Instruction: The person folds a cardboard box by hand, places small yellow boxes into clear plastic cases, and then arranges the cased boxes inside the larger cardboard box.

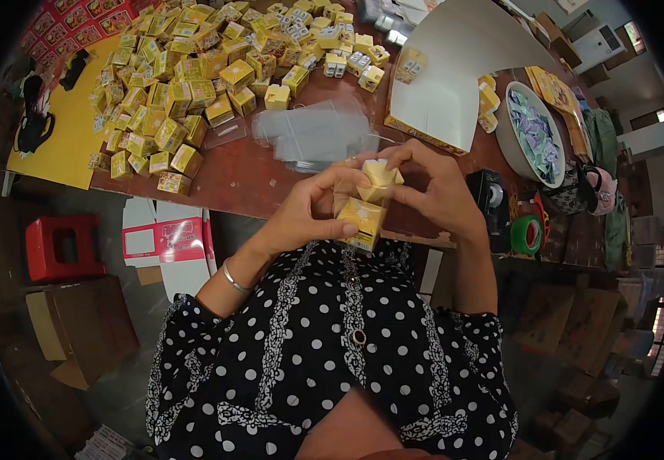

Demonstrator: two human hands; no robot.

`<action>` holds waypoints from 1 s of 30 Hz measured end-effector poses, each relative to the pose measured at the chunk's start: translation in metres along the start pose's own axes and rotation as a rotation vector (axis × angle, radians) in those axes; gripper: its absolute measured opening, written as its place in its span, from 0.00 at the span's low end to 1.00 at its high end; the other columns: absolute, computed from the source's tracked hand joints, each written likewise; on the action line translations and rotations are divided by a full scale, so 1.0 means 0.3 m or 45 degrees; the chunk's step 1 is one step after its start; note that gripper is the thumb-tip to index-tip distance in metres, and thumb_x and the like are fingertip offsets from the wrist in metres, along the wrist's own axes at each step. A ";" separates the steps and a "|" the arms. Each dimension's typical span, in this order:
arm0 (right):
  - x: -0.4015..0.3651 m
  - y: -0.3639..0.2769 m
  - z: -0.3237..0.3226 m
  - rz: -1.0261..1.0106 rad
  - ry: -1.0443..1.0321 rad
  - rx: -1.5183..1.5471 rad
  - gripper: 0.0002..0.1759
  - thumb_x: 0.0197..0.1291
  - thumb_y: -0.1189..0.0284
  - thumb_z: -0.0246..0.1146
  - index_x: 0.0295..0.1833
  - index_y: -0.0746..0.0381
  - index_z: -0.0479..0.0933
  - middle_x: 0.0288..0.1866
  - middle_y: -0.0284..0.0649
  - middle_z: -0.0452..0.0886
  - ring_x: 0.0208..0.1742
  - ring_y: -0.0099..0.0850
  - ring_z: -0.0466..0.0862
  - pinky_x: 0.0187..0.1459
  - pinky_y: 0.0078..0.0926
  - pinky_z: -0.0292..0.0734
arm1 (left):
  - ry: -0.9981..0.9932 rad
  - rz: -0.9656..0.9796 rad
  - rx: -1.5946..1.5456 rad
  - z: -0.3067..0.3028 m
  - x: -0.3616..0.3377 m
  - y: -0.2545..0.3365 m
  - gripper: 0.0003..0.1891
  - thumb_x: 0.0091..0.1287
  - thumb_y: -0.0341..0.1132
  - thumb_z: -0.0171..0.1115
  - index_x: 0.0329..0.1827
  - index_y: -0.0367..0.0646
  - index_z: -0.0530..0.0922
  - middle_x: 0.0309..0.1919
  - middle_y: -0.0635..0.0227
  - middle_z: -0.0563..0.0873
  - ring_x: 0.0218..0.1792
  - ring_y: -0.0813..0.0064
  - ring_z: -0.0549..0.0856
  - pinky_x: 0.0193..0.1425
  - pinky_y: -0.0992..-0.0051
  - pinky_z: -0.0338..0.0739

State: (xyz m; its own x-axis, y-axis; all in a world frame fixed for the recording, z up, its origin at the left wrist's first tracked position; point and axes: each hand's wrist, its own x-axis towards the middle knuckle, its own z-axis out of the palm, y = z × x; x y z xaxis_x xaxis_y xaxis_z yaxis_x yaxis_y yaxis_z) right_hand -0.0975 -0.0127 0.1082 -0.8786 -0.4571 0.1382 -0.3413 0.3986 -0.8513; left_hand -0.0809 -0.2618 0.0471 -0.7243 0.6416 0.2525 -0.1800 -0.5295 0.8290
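Observation:
In front of my chest, my left hand (305, 211) is closed around a clear plastic box, its thumb pressed on the lower front. A small printed yellow carton (363, 217) shows through the plastic at the lower end. At the upper end sits a pale yellow piece (379, 175) with folded-looking faces and a white top. My right hand (433, 188) pinches this piece from above and from the right, fingertips at the mouth of the clear box. Just beyond my hands, flat clear plastic sleeves (309, 130) lie stacked on the dark red table (232, 184).
A large heap of small yellow cartons (186, 88) covers the table's left. An open white-lined box (432, 103) stands at the back right, near a bowl (512, 115) of purple and green packets. Green tape (527, 234) lies at right. A red stool (66, 247) stands lower left.

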 end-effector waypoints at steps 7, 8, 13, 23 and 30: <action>0.009 -0.088 -0.010 0.020 -0.018 -0.268 0.29 0.54 0.80 0.75 0.63 0.61 0.79 0.56 0.39 0.82 0.49 0.30 0.86 0.49 0.27 0.84 | 0.057 0.113 0.242 0.039 -0.003 0.016 0.29 0.63 0.24 0.73 0.68 0.39 0.74 0.85 0.57 0.56 0.81 0.64 0.65 0.81 0.63 0.66; 0.007 -0.074 -0.002 0.019 -0.016 -0.269 0.29 0.54 0.80 0.75 0.63 0.61 0.79 0.56 0.39 0.82 0.49 0.30 0.86 0.49 0.27 0.84 | 0.068 0.166 0.529 0.037 -0.007 0.018 0.30 0.61 0.24 0.74 0.68 0.39 0.74 0.83 0.56 0.60 0.81 0.60 0.64 0.81 0.61 0.65; -0.012 -0.065 0.028 -0.017 0.250 -0.497 0.26 0.57 0.81 0.71 0.62 0.60 0.81 0.56 0.41 0.80 0.49 0.30 0.86 0.44 0.25 0.85 | 0.060 0.412 1.128 0.062 -0.013 0.011 0.32 0.56 0.25 0.74 0.66 0.37 0.73 0.77 0.52 0.70 0.82 0.48 0.64 0.82 0.56 0.62; -0.028 -0.017 0.040 -0.169 0.490 0.007 0.25 0.57 0.84 0.74 0.61 0.61 0.81 0.62 0.40 0.76 0.60 0.30 0.83 0.53 0.26 0.89 | -0.048 0.306 0.973 0.086 -0.011 0.028 0.33 0.55 0.25 0.75 0.66 0.37 0.76 0.63 0.55 0.83 0.66 0.57 0.82 0.72 0.62 0.75; -0.019 0.036 0.037 -0.299 0.616 0.319 0.25 0.62 0.85 0.71 0.65 0.67 0.75 0.65 0.41 0.75 0.64 0.31 0.82 0.61 0.26 0.83 | 0.225 0.196 1.018 0.062 -0.027 -0.027 0.31 0.59 0.27 0.76 0.67 0.36 0.75 0.60 0.57 0.85 0.61 0.64 0.85 0.69 0.68 0.77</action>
State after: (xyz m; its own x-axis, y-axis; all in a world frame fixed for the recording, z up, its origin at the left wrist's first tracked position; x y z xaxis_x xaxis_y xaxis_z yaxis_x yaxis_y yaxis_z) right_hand -0.0925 -0.0146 0.0927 -0.8618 -0.0727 0.5020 -0.5071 0.1040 -0.8556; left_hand -0.0611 -0.2526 0.0476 -0.8079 0.4625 0.3652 0.4084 -0.0074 0.9128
